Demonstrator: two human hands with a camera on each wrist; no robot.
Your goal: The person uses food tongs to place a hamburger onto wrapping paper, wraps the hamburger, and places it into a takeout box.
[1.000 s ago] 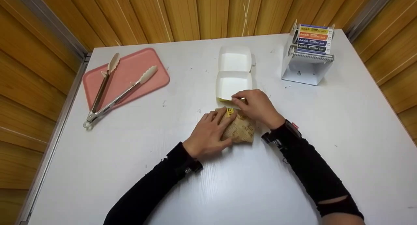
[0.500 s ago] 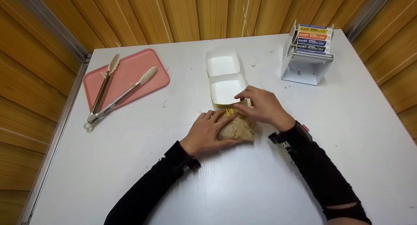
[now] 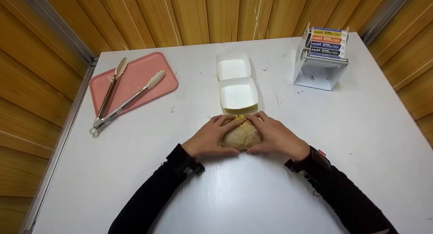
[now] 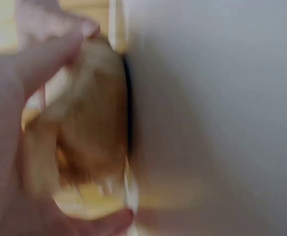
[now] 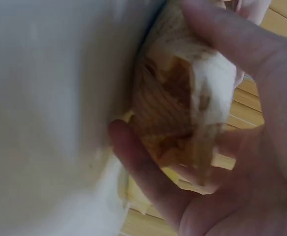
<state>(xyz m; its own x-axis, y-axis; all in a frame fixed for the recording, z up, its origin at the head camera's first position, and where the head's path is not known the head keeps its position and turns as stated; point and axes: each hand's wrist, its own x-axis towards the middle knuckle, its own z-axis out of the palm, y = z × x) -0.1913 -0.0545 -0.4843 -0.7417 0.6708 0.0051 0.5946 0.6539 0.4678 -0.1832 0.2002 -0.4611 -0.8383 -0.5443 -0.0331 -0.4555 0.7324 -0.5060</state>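
Observation:
A rounded packet in brown printed paper, like a wrapped burger, lies near the middle of the white table, a yellow label on its far side. My left hand holds its left side, thumb along the near edge and fingers over the top and far side. On the opposite side my right hand grips it in mirror fashion, the thumb tips nearly meeting. In the right wrist view the folded paper end sits between thumb and fingers. The left wrist view is blurred. Just beyond the packet stands an open white-lined carton.
At the far left a pink tray bears metal tongs with pale tips, their hinge end past the tray's edge. A white dispenser with coloured label rolls stands at the back right. Wood-patterned walls enclose the table.
The right hand has left the carton's near edge and come down onto the packet's right side. The carton has shifted left and turned slightly. The left hand stays on the packet.

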